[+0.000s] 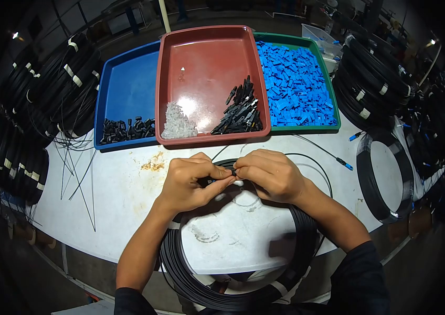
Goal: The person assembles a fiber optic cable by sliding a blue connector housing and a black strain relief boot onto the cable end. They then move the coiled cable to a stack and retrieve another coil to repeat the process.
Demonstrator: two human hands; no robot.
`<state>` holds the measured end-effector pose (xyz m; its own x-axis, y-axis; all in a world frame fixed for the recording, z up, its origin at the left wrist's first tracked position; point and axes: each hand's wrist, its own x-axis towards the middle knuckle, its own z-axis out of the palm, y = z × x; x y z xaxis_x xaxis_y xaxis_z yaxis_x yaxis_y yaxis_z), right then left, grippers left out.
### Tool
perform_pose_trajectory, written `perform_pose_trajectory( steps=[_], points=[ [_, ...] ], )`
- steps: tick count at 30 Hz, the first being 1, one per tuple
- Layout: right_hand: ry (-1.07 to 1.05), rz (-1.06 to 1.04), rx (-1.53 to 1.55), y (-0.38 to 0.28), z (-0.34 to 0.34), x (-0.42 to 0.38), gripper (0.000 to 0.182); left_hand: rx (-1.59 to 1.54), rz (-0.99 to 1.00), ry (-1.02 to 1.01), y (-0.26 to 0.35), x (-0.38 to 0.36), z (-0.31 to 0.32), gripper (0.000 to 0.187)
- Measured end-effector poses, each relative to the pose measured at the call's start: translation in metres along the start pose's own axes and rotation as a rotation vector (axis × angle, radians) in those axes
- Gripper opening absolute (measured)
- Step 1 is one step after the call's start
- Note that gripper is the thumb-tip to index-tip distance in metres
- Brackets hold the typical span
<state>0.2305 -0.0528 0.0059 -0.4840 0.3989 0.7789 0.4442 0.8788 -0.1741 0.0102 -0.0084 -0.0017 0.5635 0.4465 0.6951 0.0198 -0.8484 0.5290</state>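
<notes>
My left hand (193,181) and my right hand (272,176) meet over the upper part of a large coil of black cable (172,257). Thumbs and forefingers of both are pinched together, fingertip to fingertip, around a small black piece (233,172) that they mostly cover; I cannot tell its exact kind. A white bit (239,183) shows just beneath the fingertips. The coil, bound with pale tape, lies under my forearms and reaches past the table's near edge. A loose cable with a blue-tipped connector (344,164) extends to the right behind my right hand.
Behind my hands stand a blue tray (128,84) with black parts, a red tray (212,58) with clear and black pieces, and a green tray (332,113) full of blue pieces. Cable coils (372,79) are stacked at both sides. Another coil (367,178) lies right on the white table (86,220).
</notes>
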Motion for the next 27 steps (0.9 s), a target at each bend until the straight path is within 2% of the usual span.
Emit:
perform_pose_trajectory(
  steps=[1, 3, 6, 8, 10, 12, 13, 16, 18, 20, 21, 22, 23, 25, 27],
  points=[
    [-0.005, -0.045, -0.049, -0.001, -0.001, 0.000, 0.022, -0.030, -0.045, 0.000, 0.001, 0.000, 0.001, 0.016],
    [-0.022, -0.004, -0.018, 0.000, -0.001, -0.002, 0.023, -0.060, -0.089, -0.002, 0.002, 0.001, 0.000, 0.014],
    [-0.030, 0.115, 0.102, 0.002, 0.000, -0.006, 0.024, 0.312, 0.320, -0.045, 0.003, 0.008, 0.000, 0.014],
    [-0.028, 0.228, 0.220, 0.001, 0.000, -0.006, 0.028, 0.333, 0.338, -0.048, 0.004, 0.009, -0.002, 0.016],
    [-0.020, 0.186, 0.190, 0.002, 0.001, -0.004, 0.026, 0.358, 0.353, -0.045, 0.003, 0.008, -0.003, 0.018],
    [-0.012, 0.145, 0.162, 0.002, 0.002, -0.002, 0.024, 0.136, 0.152, -0.018, 0.000, 0.006, -0.004, 0.015],
    [-0.021, 0.082, 0.079, 0.002, 0.001, -0.001, 0.023, 0.135, 0.151, -0.018, 0.001, 0.005, -0.003, 0.015],
    [-0.007, -0.018, -0.040, -0.001, 0.000, 0.000, 0.020, -0.071, -0.196, 0.000, 0.010, 0.005, -0.002, 0.009],
    [0.017, -0.055, -0.076, -0.001, 0.000, -0.001, 0.019, -0.077, -0.211, -0.006, 0.011, 0.003, 0.000, 0.010],
    [-0.031, -0.001, -0.046, -0.001, 0.000, -0.002, 0.021, -0.082, -0.226, -0.012, 0.009, 0.003, 0.000, 0.012],
    [-0.029, -0.001, -0.047, 0.000, 0.000, -0.004, 0.021, 0.050, -0.030, -0.047, 0.007, 0.005, -0.001, 0.014],
    [-0.045, 0.091, 0.053, 0.002, 0.001, -0.007, 0.021, 0.181, 0.166, -0.081, 0.005, 0.006, -0.002, 0.016],
    [-0.061, 0.182, 0.154, 0.003, 0.001, -0.008, 0.022, 0.180, 0.168, -0.082, 0.006, 0.008, -0.001, 0.016],
    [-0.052, 0.235, 0.195, 0.002, 0.002, -0.008, 0.023, 0.463, 0.412, -0.080, 0.007, 0.010, 0.000, 0.019],
    [-0.058, 0.266, 0.223, 0.002, 0.003, -0.007, 0.023, 0.462, 0.396, -0.090, 0.005, 0.008, -0.002, 0.018]
  ],
)
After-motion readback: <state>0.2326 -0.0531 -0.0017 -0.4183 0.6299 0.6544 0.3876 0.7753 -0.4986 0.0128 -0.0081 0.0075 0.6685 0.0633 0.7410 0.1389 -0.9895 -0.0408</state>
